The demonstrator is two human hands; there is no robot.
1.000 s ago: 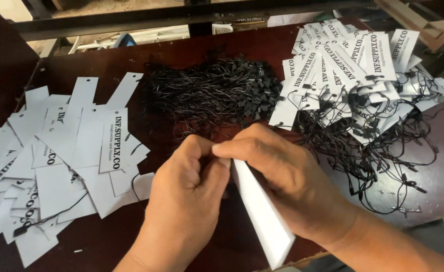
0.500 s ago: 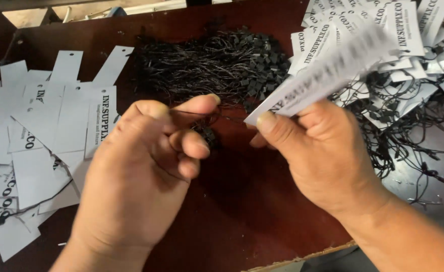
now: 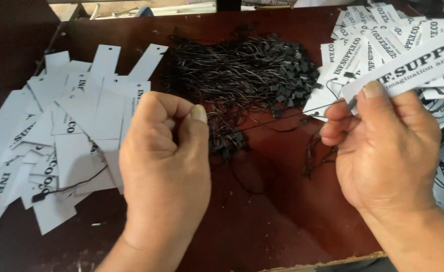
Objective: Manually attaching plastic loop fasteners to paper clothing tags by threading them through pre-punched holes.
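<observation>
The right hand (image 3: pixel 383 151) pinches a white paper tag (image 3: pixel 408 65) between thumb and fingers, held above the right side of the dark worktop (image 3: pixel 262 221). The tag's long axis runs from lower left to upper right, its near end at the thumb and its far end pointing toward the right edge of view. A thin black string (image 3: pixel 277 119) runs taut from that near end leftward to the left hand (image 3: pixel 164 161), whose thumb and fingers are pressed together on it. A heap of black strings (image 3: pixel 242 75) lies far centre, loose white tags (image 3: pixel 65 131) left, strung tags (image 3: pixel 378 35) far right.
</observation>
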